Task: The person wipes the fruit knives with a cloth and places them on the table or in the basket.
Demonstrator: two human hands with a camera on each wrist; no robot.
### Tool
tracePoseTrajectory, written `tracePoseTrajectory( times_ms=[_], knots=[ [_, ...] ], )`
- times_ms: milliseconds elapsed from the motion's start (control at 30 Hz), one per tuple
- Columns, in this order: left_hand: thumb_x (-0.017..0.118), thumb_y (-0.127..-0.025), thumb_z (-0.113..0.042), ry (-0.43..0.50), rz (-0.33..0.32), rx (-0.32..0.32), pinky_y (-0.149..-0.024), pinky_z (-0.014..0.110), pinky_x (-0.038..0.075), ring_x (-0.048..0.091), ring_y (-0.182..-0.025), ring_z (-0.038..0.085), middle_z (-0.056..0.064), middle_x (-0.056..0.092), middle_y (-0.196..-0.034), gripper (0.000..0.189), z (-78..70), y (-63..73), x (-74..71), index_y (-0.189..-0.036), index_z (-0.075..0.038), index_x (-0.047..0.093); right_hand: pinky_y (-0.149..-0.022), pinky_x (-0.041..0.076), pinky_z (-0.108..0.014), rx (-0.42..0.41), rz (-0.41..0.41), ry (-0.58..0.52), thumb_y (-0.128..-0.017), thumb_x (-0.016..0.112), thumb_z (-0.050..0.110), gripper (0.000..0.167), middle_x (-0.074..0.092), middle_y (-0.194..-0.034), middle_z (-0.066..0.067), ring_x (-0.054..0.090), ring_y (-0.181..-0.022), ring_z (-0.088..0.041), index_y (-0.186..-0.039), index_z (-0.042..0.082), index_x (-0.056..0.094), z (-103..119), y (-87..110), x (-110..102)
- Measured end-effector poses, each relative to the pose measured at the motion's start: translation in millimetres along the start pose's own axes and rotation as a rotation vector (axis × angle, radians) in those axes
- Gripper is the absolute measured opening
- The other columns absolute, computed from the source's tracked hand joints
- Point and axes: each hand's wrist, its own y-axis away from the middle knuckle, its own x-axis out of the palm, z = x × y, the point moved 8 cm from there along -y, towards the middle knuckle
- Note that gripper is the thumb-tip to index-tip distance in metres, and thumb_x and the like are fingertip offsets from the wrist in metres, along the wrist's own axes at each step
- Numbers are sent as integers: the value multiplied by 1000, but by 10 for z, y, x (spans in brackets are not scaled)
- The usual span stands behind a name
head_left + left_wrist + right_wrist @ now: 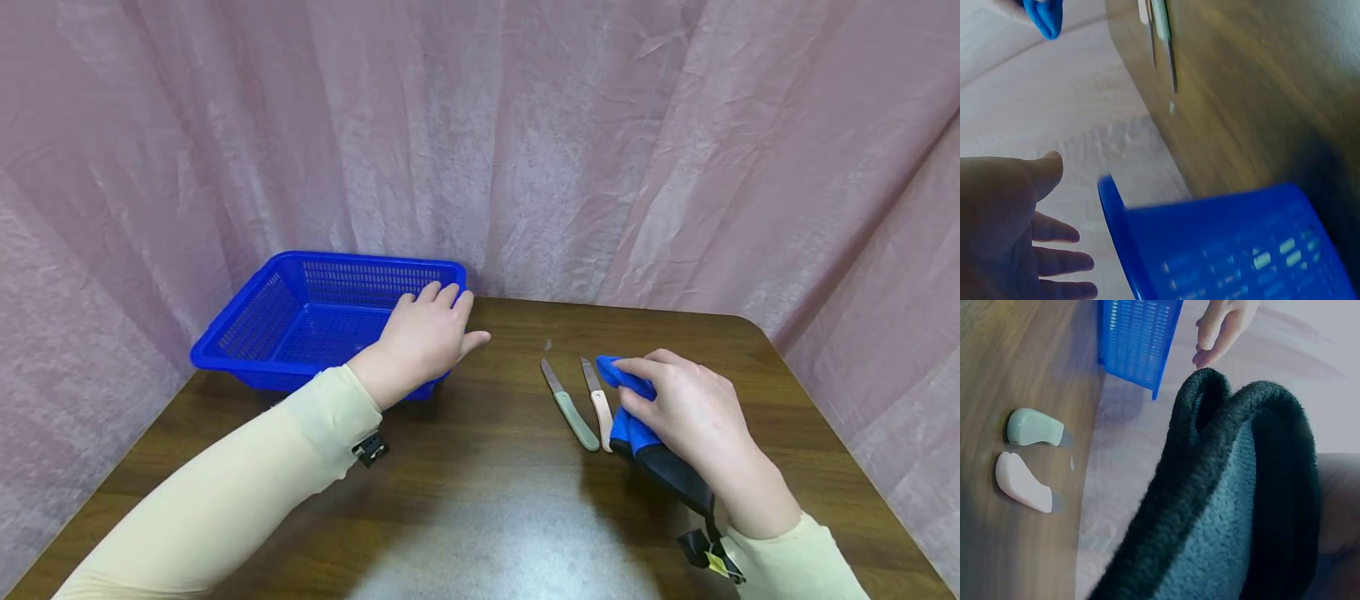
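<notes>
Blue cloth (633,432), one, is pinched in my right grip (693,408) over the counter (480,508), beside two knives (576,422); my left grip (427,337), straight-fingered, holding nothing, hovers by one basket (255,366).

Bright and clear in the head view, light apparently falling from above, and there it is: white glare on the desk (502,546) at six o'clock, soft shadows at five and seven! Pale sheen streaks the curtain (420,125) at twelve. Over to the left wrist, a dimmer picture: the left hand (1004,225) in shade at eight, the basket (1222,219) blurred at five. Right wrist: washed-out white at two, the cloth (1204,525) murky and dark at five.
</notes>
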Motion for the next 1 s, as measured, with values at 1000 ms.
tracePoseTrajectory(
  times_ms=[1000],
  knots=[
    [59,-107,-67,-18,-114,176,-113,55,49,55,-147,38,14,61,-156,72,-915,138,104,-155,-13,60,-57,48,-42,55,32,15,-94,79,22,34,77,-107,-4,64,-74,-19,-127,21,84,-185,88,29]
  ],
)
